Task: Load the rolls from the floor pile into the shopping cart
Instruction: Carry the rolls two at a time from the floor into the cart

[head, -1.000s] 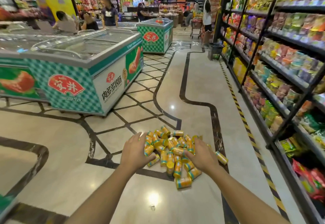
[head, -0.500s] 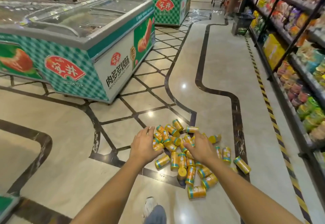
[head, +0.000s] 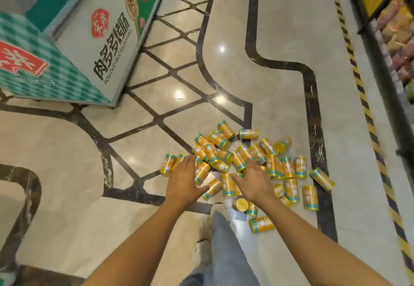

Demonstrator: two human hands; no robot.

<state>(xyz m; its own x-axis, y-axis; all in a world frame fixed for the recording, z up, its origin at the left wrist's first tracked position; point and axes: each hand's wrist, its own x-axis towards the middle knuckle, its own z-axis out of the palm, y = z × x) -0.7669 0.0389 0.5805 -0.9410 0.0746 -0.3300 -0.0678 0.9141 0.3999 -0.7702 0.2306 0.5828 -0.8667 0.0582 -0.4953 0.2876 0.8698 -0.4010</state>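
Note:
Several yellow rolls with teal bands lie in a loose pile [head: 246, 162] on the shiny tiled floor, most on their sides. My left hand [head: 186, 178] reaches down over the pile's left edge with fingers spread, touching rolls there. My right hand [head: 253, 180] hovers over the pile's middle, fingers extended, thumb toward the left hand. Neither hand grips a roll. One stray roll [head: 261, 224] lies nearest me, another [head: 322, 178] at the right edge. The shopping cart is not in view.
A green-and-white chest freezer [head: 74, 45] stands at the upper left. Shelves of packaged goods [head: 398, 45] run along the right, behind a yellow-black floor stripe [head: 367, 117]. My trouser leg [head: 224, 249] shows below the pile.
My head has tilted down and moved closer, so the pile fills more of the view. Both hands have dropped lower onto the rolls; the left one now touches them.

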